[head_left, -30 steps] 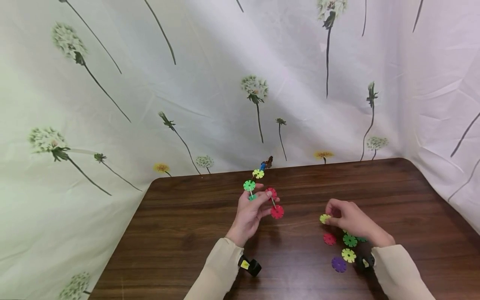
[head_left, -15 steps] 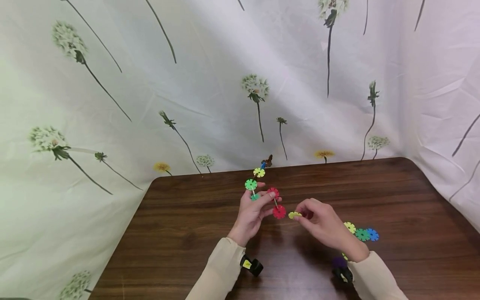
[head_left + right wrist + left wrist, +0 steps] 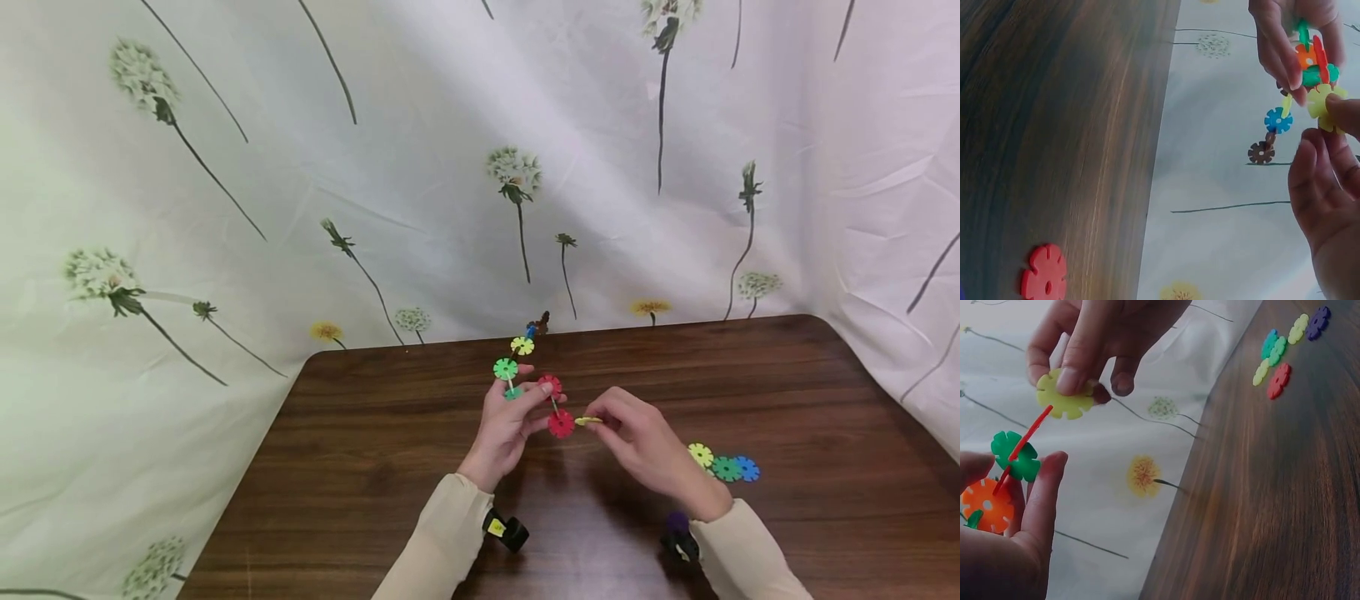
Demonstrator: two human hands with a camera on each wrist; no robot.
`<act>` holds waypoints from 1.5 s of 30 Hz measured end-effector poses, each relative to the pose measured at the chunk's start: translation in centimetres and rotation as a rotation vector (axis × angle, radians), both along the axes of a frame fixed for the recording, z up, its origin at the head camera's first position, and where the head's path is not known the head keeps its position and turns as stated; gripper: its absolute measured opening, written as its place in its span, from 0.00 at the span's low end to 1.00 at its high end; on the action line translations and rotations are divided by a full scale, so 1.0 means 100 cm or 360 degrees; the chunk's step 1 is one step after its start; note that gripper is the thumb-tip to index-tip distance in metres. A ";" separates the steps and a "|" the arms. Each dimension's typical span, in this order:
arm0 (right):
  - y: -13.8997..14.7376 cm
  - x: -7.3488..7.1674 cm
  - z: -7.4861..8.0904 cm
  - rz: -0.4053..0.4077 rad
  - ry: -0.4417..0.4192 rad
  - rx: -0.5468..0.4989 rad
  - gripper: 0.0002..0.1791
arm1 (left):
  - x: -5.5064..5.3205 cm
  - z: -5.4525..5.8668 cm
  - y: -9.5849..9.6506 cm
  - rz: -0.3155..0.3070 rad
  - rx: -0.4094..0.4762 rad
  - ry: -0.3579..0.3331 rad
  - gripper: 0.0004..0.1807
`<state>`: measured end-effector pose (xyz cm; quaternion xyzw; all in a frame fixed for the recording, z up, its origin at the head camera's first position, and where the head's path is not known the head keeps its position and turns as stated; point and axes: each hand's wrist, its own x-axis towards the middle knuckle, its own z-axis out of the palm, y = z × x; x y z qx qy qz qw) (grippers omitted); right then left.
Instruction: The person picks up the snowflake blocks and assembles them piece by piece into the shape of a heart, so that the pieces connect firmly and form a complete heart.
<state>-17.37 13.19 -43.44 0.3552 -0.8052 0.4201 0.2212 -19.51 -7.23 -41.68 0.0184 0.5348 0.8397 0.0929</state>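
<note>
My left hand (image 3: 501, 433) holds up a chain of slotted plastic discs, thumb and fingers pinching its middle. At the chain's near end is a red disc (image 3: 561, 423), seen edge-on in the left wrist view beside a green disc (image 3: 1007, 447) and an orange disc (image 3: 988, 506). Past the hand, the chain runs on to a blue disc (image 3: 1279, 120) and a brown disc (image 3: 1261, 152). My right hand (image 3: 648, 442) pinches a yellow disc (image 3: 1063, 403) between thumb and fingers, its rim right at the red disc's edge.
Loose discs lie on the dark wooden table (image 3: 360, 467) to the right: yellow (image 3: 701, 454), green (image 3: 726, 469), blue (image 3: 747, 468), purple (image 3: 677, 523) and red (image 3: 1045, 275). A flower-printed cloth (image 3: 420, 167) hangs behind the table's back edge.
My right hand has moved left from the loose discs, bringing the yellow disc up to the chain's red end, and the disc now shows nearly edge-on. My left hand has hardly moved.
</note>
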 end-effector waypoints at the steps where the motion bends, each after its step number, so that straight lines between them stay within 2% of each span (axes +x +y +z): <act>1: -0.001 0.000 0.000 0.0015 -0.0015 -0.0004 0.12 | 0.000 0.000 0.001 0.0001 0.0002 -0.0002 0.27; 6: -0.005 0.001 0.000 0.0057 -0.0099 -0.0035 0.12 | 0.001 0.001 0.003 0.0026 0.0000 -0.0034 0.25; 13: -0.010 0.000 -0.007 0.0059 -0.0178 -0.0080 0.14 | 0.000 -0.003 0.004 0.0118 -0.0067 -0.0181 0.28; 19: -0.008 0.002 -0.013 -0.0023 -0.0413 0.0078 0.13 | 0.000 -0.016 0.006 0.0131 -0.0212 -0.0297 0.30; 24: -0.007 0.003 -0.021 -0.0015 -0.0615 0.0262 0.09 | -0.001 -0.030 0.009 0.0138 -0.0372 -0.0399 0.30; 26: -0.007 0.003 -0.025 -0.0008 -0.0659 0.0324 0.09 | -0.001 -0.035 0.010 0.0162 -0.0465 -0.0417 0.29; 31: -0.010 0.004 -0.031 0.0001 -0.0700 0.0415 0.10 | -0.001 -0.040 0.010 0.0218 -0.0867 -0.0386 0.27; 38: -0.016 0.005 -0.033 0.0030 -0.0697 0.0472 0.11 | 0.000 -0.039 0.002 0.0095 -0.1366 -0.0276 0.25; 43: -0.020 0.004 -0.035 0.0046 -0.0675 0.0534 0.10 | 0.001 -0.035 -0.002 0.0079 -0.1652 -0.0128 0.23; 45: -0.022 0.004 -0.036 0.0050 -0.0660 0.0550 0.10 | 0.002 -0.034 -0.002 0.0073 -0.1709 -0.0104 0.26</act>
